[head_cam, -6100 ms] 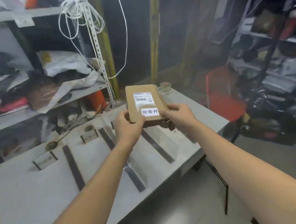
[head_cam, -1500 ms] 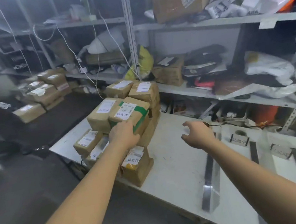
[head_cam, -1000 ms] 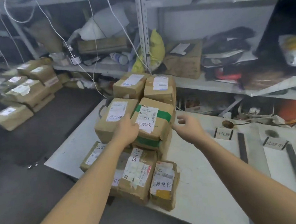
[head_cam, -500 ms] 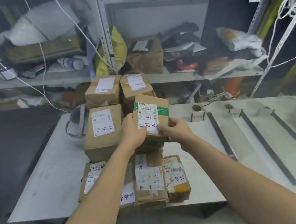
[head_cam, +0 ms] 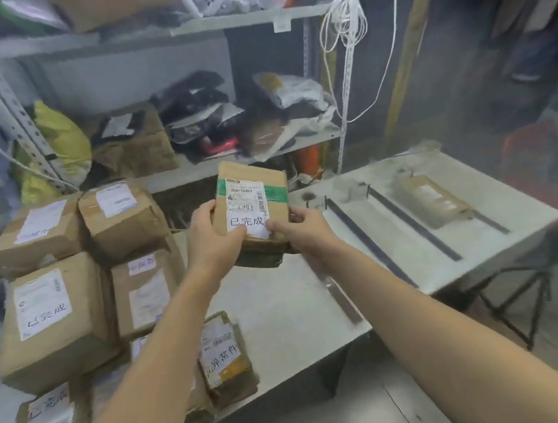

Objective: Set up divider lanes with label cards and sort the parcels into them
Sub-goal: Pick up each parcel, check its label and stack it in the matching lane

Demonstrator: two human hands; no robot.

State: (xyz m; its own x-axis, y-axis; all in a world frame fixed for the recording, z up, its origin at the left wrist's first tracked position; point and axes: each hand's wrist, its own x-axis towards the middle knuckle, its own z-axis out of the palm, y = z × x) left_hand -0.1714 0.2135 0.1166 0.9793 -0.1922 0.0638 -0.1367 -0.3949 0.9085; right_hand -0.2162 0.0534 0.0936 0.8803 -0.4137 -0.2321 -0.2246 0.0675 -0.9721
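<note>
I hold a brown cardboard parcel (head_cam: pixel 251 193) with green tape and a white label above the grey table (head_cam: pixel 281 307). My left hand (head_cam: pixel 213 235) grips its left edge and my right hand (head_cam: pixel 301 228) grips its lower right corner. A pile of several labelled brown parcels (head_cam: pixel 54 314) fills the table's left side. Dark divider strips (head_cam: pixel 413 224) lie across the right part of the table, forming lanes. One flat parcel (head_cam: pixel 431 195) lies in the far right lane. Small label cards at the lanes' far ends are blurred.
Metal shelving (head_cam: pixel 182 28) behind the table holds bags, boxes and clutter. A white cord (head_cam: pixel 344 25) hangs from a shelf upright. The table's folding legs (head_cam: pixel 521 306) show at the right, with grey floor (head_cam: pixel 378 418) below.
Both hands have lifted the green-taped parcel off the pile and carried it right, toward the lanes. My view has swung right, and a parcel now shows in the far lane.
</note>
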